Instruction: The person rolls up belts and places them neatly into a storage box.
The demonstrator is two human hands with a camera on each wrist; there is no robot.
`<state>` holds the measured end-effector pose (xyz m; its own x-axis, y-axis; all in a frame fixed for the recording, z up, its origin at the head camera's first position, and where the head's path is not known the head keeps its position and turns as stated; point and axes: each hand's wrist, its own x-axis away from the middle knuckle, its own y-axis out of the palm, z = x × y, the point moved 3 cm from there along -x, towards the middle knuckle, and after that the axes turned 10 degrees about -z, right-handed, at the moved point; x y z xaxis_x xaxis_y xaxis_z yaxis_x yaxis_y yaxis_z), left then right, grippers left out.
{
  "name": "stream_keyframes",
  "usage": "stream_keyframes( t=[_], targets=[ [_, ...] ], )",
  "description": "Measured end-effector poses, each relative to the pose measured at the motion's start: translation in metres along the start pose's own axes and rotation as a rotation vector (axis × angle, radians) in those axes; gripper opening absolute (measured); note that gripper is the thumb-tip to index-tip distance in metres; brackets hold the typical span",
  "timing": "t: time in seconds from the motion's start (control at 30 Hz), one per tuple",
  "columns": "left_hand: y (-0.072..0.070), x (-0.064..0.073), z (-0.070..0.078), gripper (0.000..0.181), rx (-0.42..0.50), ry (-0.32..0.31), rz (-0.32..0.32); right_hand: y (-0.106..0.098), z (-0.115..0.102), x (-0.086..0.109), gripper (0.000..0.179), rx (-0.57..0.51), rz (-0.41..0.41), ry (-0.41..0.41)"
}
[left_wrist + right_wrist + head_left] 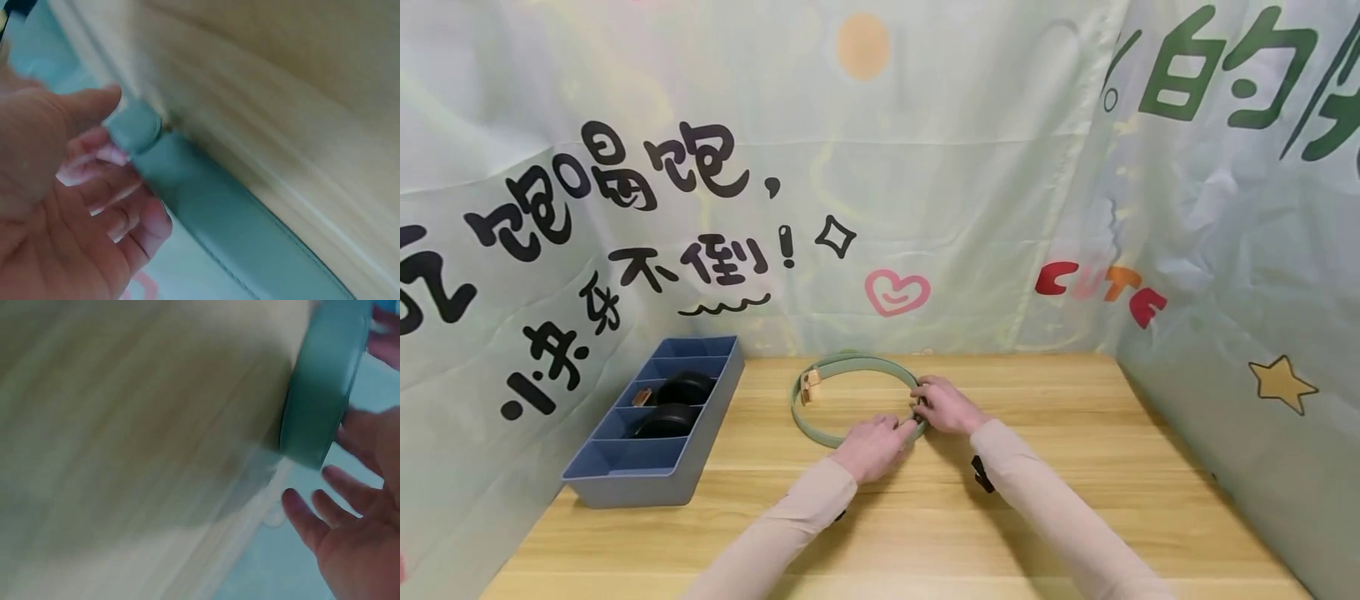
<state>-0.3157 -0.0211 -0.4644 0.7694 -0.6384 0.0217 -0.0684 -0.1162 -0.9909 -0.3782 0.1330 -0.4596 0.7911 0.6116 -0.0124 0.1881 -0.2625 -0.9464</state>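
Note:
A pale green belt (808, 429) lies in a wide ring on the wooden table, its gold buckle (810, 383) at the ring's left side. At the front right of the ring, my left hand (871, 446) holds the strap; in the left wrist view the thumb and fingers close about a rounded green end or loop (134, 127). My right hand (951, 406) grips the ring's right side from outside. Seen from the right wrist, several fingers lie along the strap's outer face (322, 394) and the lower ones spread free of it. Exact fingertip contact is partly hidden.
On the left stands a blue divided tray (711, 442) with several compartments. Two coiled black belts (667, 421) sit in its middle sections, one with a brownish metallic piece (642, 397). Printed cloth walls (970, 208) enclose the table (1052, 533) at the back and sides.

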Motion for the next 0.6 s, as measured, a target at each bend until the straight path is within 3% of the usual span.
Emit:
stream_keyframes(
  t=[0.2, 0.37, 0.6],
  targets=[
    [0.005, -0.012, 0.005, 0.013, -0.066, -0.029, -0.037, 0.0, 0.008, -0.006, 0.02, -0.046, 0.05, 0.14],
    [0.005, -0.012, 0.003, 0.015, -0.048, 0.046, -0.057, 0.0, 0.017, -0.003, 0.036, 0.022, 0.13, 0.345],
    [0.005, 0.002, -0.002, 0.018, 0.039, 0.124, -0.054, -0.009, 0.026, 0.012, 0.006, 0.189, 0.156, 0.475]
  ],
)
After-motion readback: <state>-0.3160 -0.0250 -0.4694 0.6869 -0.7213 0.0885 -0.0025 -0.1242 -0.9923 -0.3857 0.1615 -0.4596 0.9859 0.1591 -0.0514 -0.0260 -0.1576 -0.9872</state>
